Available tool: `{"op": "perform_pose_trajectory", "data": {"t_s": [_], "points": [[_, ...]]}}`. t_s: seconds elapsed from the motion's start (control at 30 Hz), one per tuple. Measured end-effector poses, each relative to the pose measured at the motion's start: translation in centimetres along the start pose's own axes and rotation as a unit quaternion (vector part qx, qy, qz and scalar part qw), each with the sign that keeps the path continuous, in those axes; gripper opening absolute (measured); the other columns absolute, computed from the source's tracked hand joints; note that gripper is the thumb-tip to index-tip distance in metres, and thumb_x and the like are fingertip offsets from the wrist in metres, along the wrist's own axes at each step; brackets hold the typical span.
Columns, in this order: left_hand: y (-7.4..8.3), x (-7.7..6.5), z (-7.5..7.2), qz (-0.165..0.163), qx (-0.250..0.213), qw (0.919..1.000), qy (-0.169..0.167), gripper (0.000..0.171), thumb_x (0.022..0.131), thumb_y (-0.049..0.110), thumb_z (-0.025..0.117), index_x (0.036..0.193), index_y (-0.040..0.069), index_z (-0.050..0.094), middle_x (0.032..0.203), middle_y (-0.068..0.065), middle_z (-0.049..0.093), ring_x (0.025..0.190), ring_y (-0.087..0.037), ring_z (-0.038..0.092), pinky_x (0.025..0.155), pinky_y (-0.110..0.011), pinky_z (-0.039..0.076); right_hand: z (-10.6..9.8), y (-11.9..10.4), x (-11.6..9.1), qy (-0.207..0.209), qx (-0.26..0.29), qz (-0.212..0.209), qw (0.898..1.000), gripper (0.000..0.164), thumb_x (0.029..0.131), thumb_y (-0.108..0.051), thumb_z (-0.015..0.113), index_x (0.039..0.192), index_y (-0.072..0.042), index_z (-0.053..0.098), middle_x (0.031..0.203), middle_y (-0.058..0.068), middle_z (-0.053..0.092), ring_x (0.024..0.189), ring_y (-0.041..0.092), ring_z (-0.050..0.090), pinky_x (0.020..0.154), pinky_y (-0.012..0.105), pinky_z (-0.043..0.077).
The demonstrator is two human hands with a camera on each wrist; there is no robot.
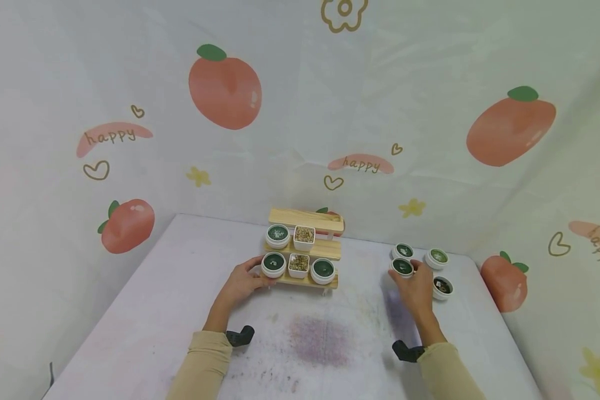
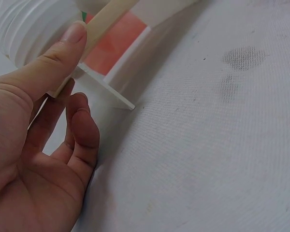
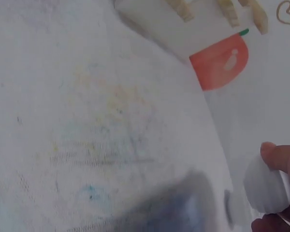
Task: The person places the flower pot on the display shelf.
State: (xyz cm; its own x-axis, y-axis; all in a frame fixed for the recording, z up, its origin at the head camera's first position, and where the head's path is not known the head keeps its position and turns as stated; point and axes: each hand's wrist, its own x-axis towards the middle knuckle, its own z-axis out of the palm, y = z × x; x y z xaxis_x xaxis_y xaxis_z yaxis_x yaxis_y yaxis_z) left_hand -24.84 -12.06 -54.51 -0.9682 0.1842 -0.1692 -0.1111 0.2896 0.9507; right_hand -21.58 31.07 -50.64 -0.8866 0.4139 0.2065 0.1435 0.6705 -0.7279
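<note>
A tiered wooden stand (image 1: 327, 249) bears round white pots of dark green and square white pots of a speckled filling. My left hand (image 1: 240, 282) grips the left end of its lower board (image 2: 108, 19), thumb above and fingers below, right beside a round pot (image 1: 273, 265). Over at the right, my right hand (image 1: 417, 290) holds another round white pot (image 1: 402, 268) with dark green in it. In the right wrist view the thumb lies across this pot's side (image 3: 266, 188), with fingers beneath.
Around the right hand stand three more round pots: one dark green (image 1: 404, 251), one lighter green (image 1: 436, 258) and one dark brown inside (image 1: 442, 288). A fruit-printed backdrop (image 1: 300, 139) rises behind the stained white table (image 1: 325, 339). The stand's top board (image 1: 306, 219) bears no pots.
</note>
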Motion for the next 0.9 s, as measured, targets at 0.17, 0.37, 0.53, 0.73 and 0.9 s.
{"op": "perform_pose_trajectory", "data": {"t_s": [0.17, 0.37, 0.53, 0.73, 0.9], "points": [[0.1, -0.1, 0.0, 0.007, 0.001, 1.0000, 0.003, 0.084, 0.075, 0.024, 0.091, 0.149, 0.013, 0.051, 0.071, 0.002, 0.066, 0.068, -0.011, 0.056, 0.068, -0.028, 0.046, 0.2, -1.3, -0.7, -0.006, 0.038, -0.015, 0.999, 0.067, 0.085, -0.015, 0.081, 0.136, 0.015, 0.050, 0.127, 0.032, 0.054, 0.114, 0.042, 0.054, 0.097, 0.051, 0.041], [0.2, -0.1, 0.0, 0.008, 0.003, 1.0000, 0.005, 0.085, 0.075, 0.023, 0.091, 0.149, 0.011, 0.051, 0.073, 0.003, 0.066, 0.067, -0.011, 0.055, 0.068, -0.028, 0.046, 0.9, -2.9, -1.1, -0.015, 0.044, -0.044, 0.998, 0.072, 0.083, -0.016, 0.083, 0.140, 0.012, 0.048, 0.128, 0.030, 0.050, 0.111, 0.039, 0.053, 0.092, 0.044, 0.042], [0.3, -0.3, 0.0, 0.005, -0.001, 1.0000, 0.004, 0.085, 0.076, 0.022, 0.091, 0.149, 0.011, 0.051, 0.073, 0.002, 0.067, 0.068, -0.011, 0.057, 0.069, -0.029, 0.046, 1.7, -4.7, -1.5, -0.024, 0.045, -0.066, 0.997, 0.073, 0.082, -0.017, 0.084, 0.140, 0.010, 0.049, 0.128, 0.028, 0.051, 0.110, 0.037, 0.054, 0.086, 0.035, 0.043], [0.3, -0.3, 0.0, 0.005, 0.000, 1.0000, 0.004, 0.086, 0.075, 0.024, 0.091, 0.150, 0.012, 0.050, 0.076, -0.001, 0.071, 0.071, -0.011, 0.060, 0.072, -0.029, 0.047, 2.5, -6.7, -2.2, -0.054, 0.048, -0.074, 0.995, 0.073, 0.083, -0.021, 0.085, 0.141, 0.004, 0.048, 0.131, 0.022, 0.051, 0.113, 0.033, 0.055, 0.085, 0.031, 0.046], [0.1, -0.2, 0.1, 0.005, 0.003, 1.0000, 0.005, 0.085, 0.076, 0.024, 0.091, 0.150, 0.013, 0.050, 0.078, 0.000, 0.072, 0.072, -0.012, 0.063, 0.072, -0.028, 0.049, 3.4, -7.8, -2.5, -0.057, 0.067, -0.093, 0.992, 0.072, 0.082, -0.020, 0.087, 0.140, 0.001, 0.051, 0.131, 0.021, 0.050, 0.111, 0.033, 0.058, 0.083, 0.028, 0.047]]}}
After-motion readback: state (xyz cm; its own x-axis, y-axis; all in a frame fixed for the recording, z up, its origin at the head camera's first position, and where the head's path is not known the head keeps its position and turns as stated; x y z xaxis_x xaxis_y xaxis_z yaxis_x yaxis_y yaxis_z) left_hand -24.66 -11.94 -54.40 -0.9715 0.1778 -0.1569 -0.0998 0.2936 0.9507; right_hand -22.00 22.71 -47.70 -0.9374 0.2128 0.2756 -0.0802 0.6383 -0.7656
